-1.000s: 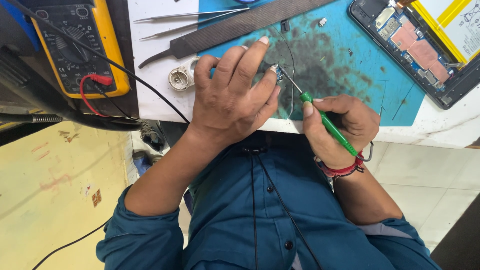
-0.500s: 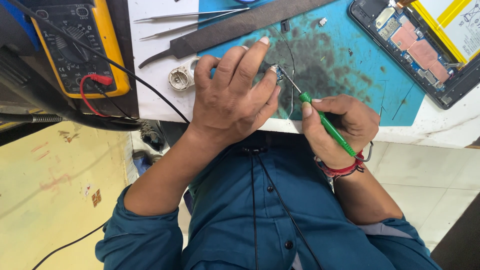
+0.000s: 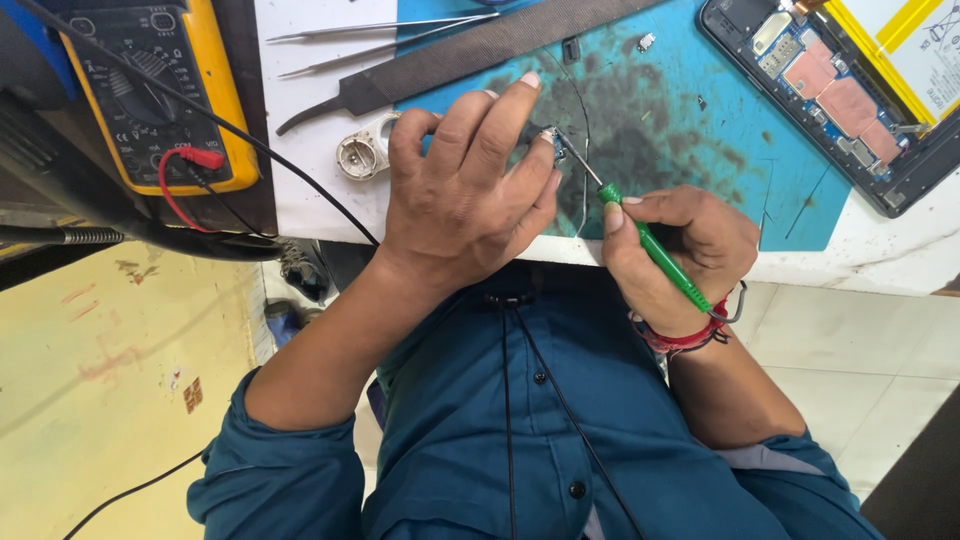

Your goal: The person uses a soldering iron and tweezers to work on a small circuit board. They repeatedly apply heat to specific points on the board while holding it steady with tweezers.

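Blue mat (image 3: 760,170) under both hands | left hand (image 3: 470,190) pinching small part (image 3: 553,143), mostly hidden | right hand (image 3: 680,255) gripping green screwdriver (image 3: 650,245), tip at part

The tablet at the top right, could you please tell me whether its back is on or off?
Off. The tablet lies with its circuit boards, metal shields and yellow-edged battery bare.

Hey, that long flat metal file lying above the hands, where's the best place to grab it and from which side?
Probably by the narrow bare tang at the file's left end, coming from the white bench side. The tang tapers free of the blue mat, while the wide rough blade runs close beside the tweezers.
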